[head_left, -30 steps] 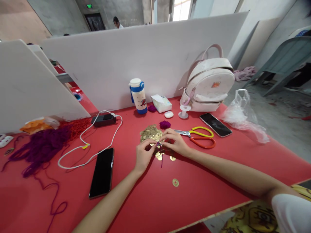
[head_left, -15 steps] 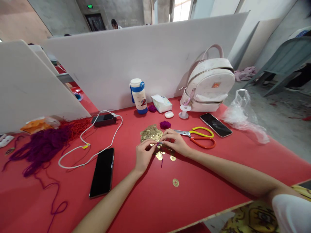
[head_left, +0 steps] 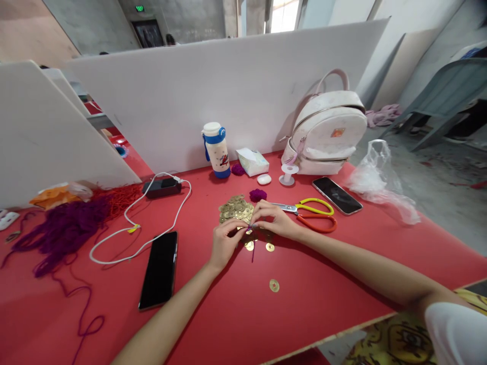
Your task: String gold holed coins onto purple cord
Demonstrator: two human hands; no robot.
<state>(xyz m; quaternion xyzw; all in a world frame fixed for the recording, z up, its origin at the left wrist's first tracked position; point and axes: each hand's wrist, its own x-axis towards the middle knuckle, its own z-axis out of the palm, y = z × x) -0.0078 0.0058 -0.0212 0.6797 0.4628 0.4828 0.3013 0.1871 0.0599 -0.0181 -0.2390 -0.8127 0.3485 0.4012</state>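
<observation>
Both hands meet over the front of a heap of brass coins (head_left: 233, 209) with square holes. My left hand (head_left: 223, 247) is closed in a pinch on purple yarn, its thumb and forefinger together. A short tail of the purple yarn (head_left: 253, 253) hangs below the fingertips. My right hand (head_left: 277, 221) pinches at the same spot, fingertips almost touching the left ones. Something small and greyish shows at its tips, too small to name. Just behind the hands lies a small purple yarn ball (head_left: 257, 194). A single coin (head_left: 274, 286) lies nearer the front edge.
Scissors (head_left: 314, 207) with yellow and orange handles lie right of my hands, near a phone (head_left: 337, 195) and a white spool (head_left: 288, 175). A bottle (head_left: 217, 151) and backpack (head_left: 325, 134) stand behind. On the left are another phone (head_left: 159, 271), a white cable (head_left: 114, 262) and purple yarn (head_left: 70, 228).
The hands stay pinched together over the coins, with only a slight shift of the fingertips. The whole view has moved a little.
</observation>
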